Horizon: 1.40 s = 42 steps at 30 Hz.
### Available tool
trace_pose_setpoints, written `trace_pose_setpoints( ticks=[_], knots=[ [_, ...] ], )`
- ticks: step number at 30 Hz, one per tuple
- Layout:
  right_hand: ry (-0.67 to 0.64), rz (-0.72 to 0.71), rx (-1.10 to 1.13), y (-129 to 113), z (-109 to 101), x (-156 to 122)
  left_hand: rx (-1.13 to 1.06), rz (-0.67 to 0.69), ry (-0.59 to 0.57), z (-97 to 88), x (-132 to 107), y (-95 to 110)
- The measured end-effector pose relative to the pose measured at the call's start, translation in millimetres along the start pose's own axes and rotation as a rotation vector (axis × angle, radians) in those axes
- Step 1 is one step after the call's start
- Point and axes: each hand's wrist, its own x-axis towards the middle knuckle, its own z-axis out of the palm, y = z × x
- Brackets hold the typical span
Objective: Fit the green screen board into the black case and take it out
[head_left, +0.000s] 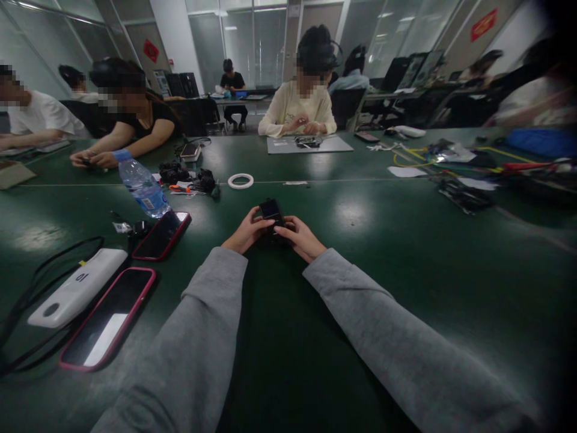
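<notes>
Both my hands meet around a small black device with a dark, screen-like face (271,209), just above the green table (288,313). My left hand (250,231) grips its left side, with the thumb laid across the front. From the right, my right hand (301,236) closes on its lower right part, its thumb also on the front. The device's exact kind is too small and dark to make out, and my fingers cover its lower part.
At left lie two red-cased phones (163,236), a white power bank (79,288) with black cables, and a leaning water bottle (143,183). Beyond are a white ring (240,181) and black parts (189,177). Tangled wires (469,159) lie right. A person (300,108) sits opposite.
</notes>
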Motion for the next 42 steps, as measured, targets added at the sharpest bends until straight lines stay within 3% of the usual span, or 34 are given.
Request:
trace_pose_setpoints(
  ticks=[10,42],
  knots=[
    [0.001,0.065,0.169,-1.2,-4.8,1.4,0.039,-0.010,-0.042,-2.5,0.0,-0.2],
    [0.010,0.114,0.209,-2.5,-4.4,1.0,0.031,0.002,0.029,0.5,-1.0,-0.5]
  ],
)
